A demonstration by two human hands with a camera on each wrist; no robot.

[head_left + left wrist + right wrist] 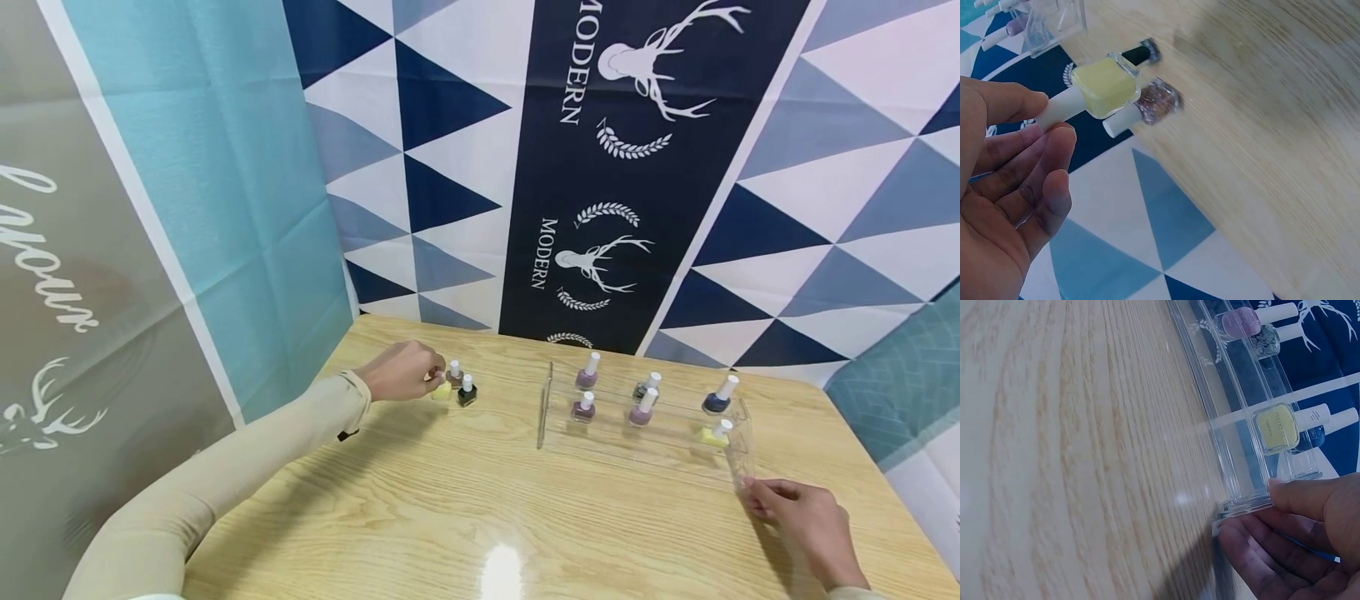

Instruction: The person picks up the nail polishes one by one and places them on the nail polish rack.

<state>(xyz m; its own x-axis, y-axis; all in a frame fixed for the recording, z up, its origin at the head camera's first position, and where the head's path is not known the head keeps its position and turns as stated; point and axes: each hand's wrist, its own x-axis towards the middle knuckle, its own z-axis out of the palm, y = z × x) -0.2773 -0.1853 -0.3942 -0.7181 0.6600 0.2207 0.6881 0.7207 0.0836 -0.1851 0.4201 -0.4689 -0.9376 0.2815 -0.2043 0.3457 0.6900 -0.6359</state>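
Note:
My left hand [405, 372] pinches a yellow nail polish bottle [1107, 87] by its white cap, between thumb and fingers. Close by stand a brown glittery nail polish bottle [1161, 103] and a black one [467, 396]. To the right is a clear stepped display rack [546, 408], and my right hand [806, 521] grips its right end panel near the front corner. On the rack stand purple bottles [640, 414], a grey glittery bottle [1266, 341], a dark blue bottle [716, 404] and another yellow bottle [1277, 429].
A light wood table [420, 508] bears everything. Patterned cloth [450, 167] hangs behind the table's back edge, and a teal and grey cloth [210, 167] hangs along the left.

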